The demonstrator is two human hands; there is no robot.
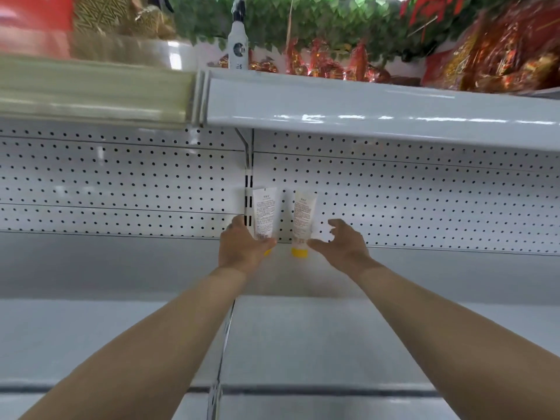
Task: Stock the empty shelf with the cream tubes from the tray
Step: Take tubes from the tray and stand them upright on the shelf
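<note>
Both bare arms reach in from the bottom of the frame to the back of the white shelf (394, 274), meeting just left of the middle of the picture. The left hand (242, 250) is grasping a cream tube (264, 212) low down, with the thumb across its front and the fingers behind it. The tube stands upright, cap down, against the pegboard back panel (424, 201), in front of the slotted upright. Just to its right stands a second cream tube (303, 216), also white with small print. It leans slightly, and its yellow cap (299, 253) rests on the shelf. The right hand (339, 244) is released beside it, fingers spread and loosely bent. The thumb tip sits right at the tube's lower end, and I cannot tell whether it touches. Above, the glossy front edge of an upper shelf (363, 107) crosses the frame. On it are a white spray bottle (238, 47), red foil packs (500, 56) at upper right and green leaves (303, 19) along the top.
</note>
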